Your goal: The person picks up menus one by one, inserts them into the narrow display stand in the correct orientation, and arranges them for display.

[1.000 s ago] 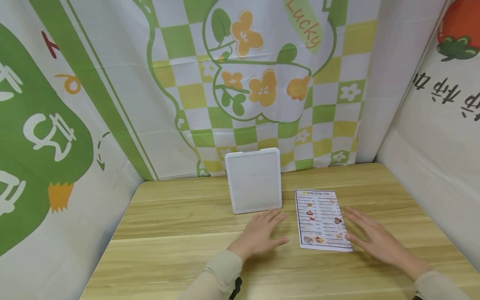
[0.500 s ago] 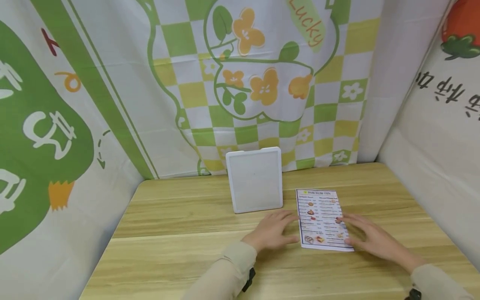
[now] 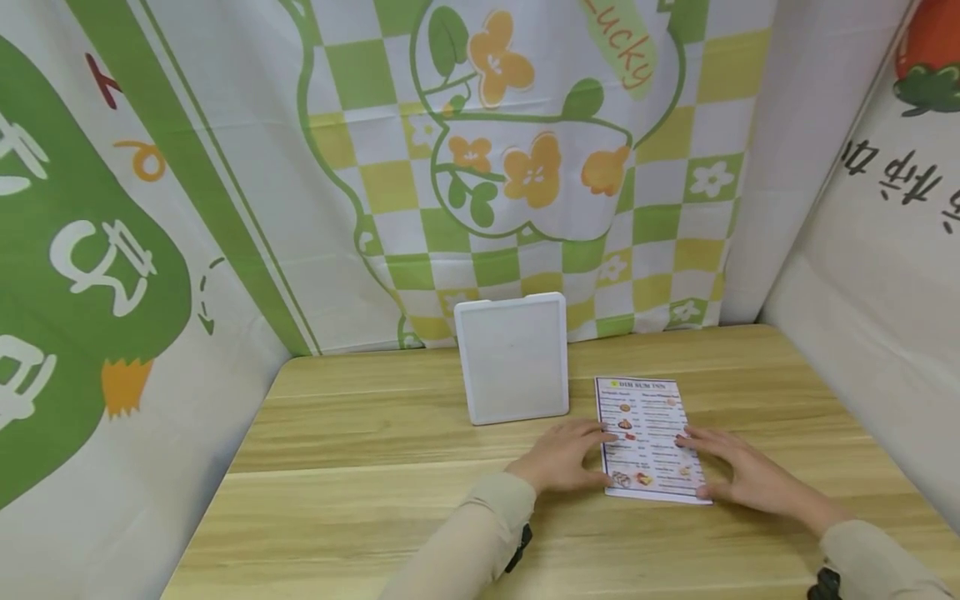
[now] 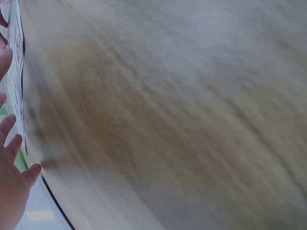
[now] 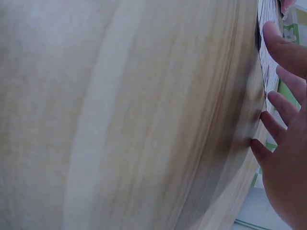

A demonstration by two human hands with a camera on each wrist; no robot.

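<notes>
A printed paper menu headed "DIM SUM INN" [image 3: 651, 450] lies flat on the wooden table. At its left edge my left hand [image 3: 558, 460] has its fingertips over the border, thumb near the lower left corner. On the opposite side, my right hand [image 3: 753, 477] touches the right edge with spread fingers, its thumb by the lower right corner. Just left of the sheet a white framed panel [image 3: 513, 362] stands upright, tilted back a little. In the right wrist view, the fingers [image 5: 276, 129] reach toward the sheet's edge; the left wrist view shows the left hand [image 4: 13, 184] partly cut off.
The wood-grain table [image 3: 337, 492] runs back to a hanging cloth [image 3: 390, 187] with green and yellow checks. Printed fabric walls close in on the left [image 3: 247, 158] and the right [image 3: 862, 317].
My left hand has moved right, from below the white panel to the menu's left edge. The right hand has shifted slightly onto the right edge. The menu and panel stay put.
</notes>
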